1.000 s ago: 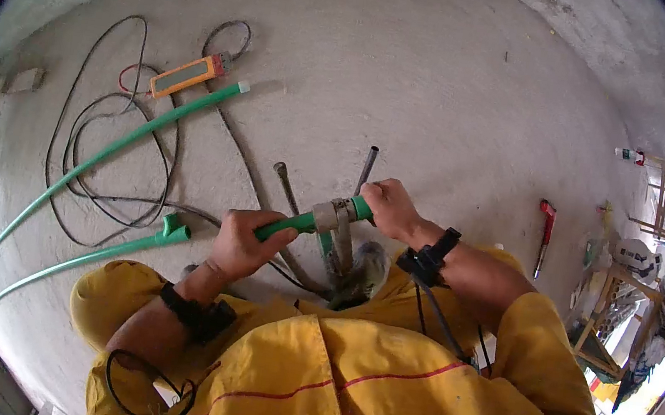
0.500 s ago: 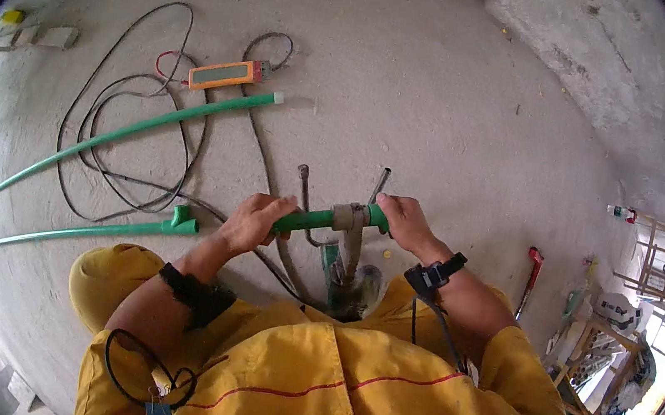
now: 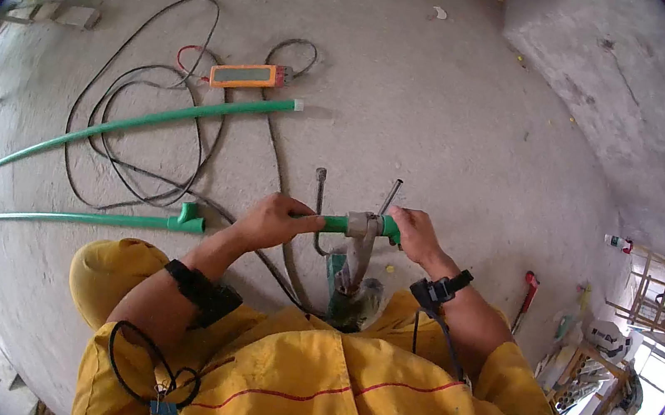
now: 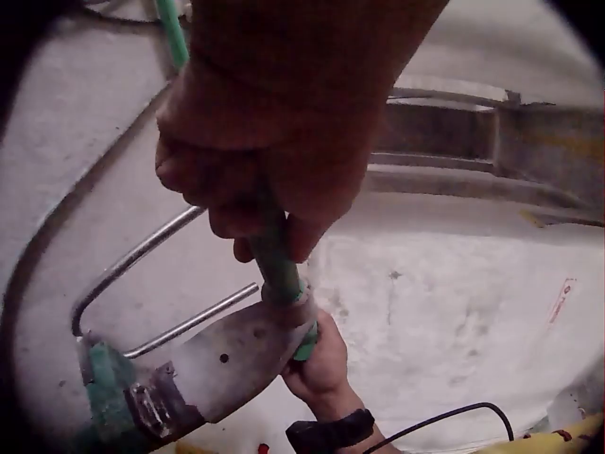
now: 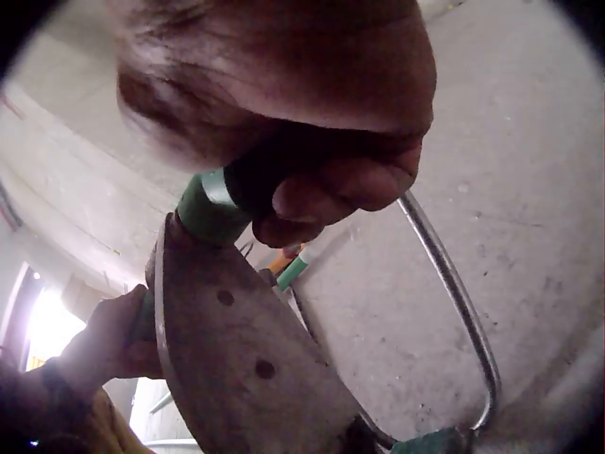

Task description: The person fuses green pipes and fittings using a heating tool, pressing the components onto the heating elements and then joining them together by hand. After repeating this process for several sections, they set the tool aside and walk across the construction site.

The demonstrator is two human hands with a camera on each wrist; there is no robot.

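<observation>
Left hand (image 3: 276,222) gripping pipe (image 3: 335,224), right hand (image 3: 418,235) gripping fitting (image 3: 390,229), tool (image 3: 358,253) between, cable, orange box (image 3: 242,76) on concrete floor (image 3: 459,140), grey wall (image 3: 617,85)

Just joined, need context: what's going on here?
A person is working at a socket fusion welder: the left hand grips a green pipe, the right hand a green fitting, on opposite sides of the welder's head. The two pieces aren't joined to each other yet. On the floor lie a loose green pipe and another with a tee fitting on its end.
</observation>
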